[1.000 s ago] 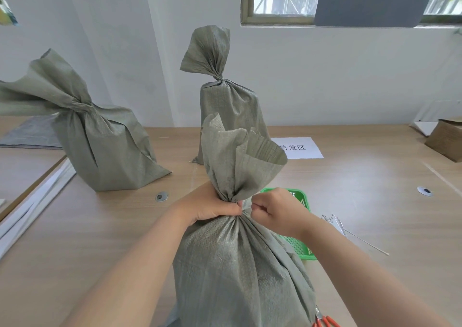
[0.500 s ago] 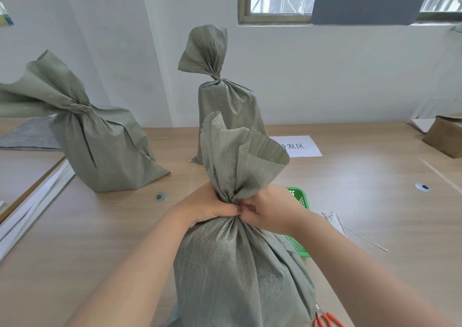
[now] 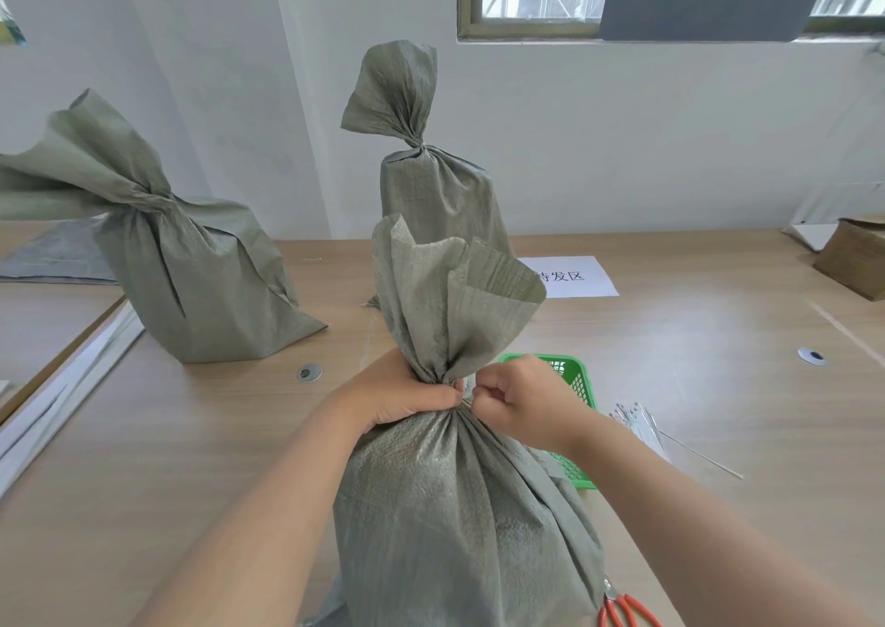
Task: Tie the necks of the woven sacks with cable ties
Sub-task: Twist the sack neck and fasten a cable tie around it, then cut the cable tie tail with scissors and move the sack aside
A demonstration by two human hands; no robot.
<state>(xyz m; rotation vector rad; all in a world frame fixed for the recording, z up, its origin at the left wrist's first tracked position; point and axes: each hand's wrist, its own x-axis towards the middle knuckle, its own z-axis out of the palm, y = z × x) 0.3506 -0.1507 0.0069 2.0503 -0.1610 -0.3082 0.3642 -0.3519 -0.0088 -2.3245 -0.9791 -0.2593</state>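
1. Right-hand fingers (image 3: 484,395): curled tight, pinching a pale strip, apparently the cable tie (image 3: 468,385), right against the gathered neck (image 3: 443,377) of the near sack (image 3: 459,506); how far the tie is threaded cannot be told.
2. Left-hand fingers (image 3: 443,397): wrapped round the neck from the opposite side, squeezing the gathers together; fingertips just beside the right knuckles.
3. Right hand (image 3: 522,403): a fist level with the neck, forearm entering from lower right; left hand (image 3: 402,394): back uppermost, forearm entering from lower left.
4. Step in hand, as judged: cinching the tie on this sack; the next move calls for a firm pull on the tail, away from the neck, while the left hand holds the bunch; trimming with the scissors (image 3: 622,609) beside the sack's base would follow.
5. Setting: near sack upright on the table (image 3: 191,435), in front of the green basket (image 3: 574,377); spare ties (image 3: 637,423) lie right of the basket; the rear sack (image 3: 436,195) and the left sack (image 3: 191,267) stand further back, necks seemingly already closed.
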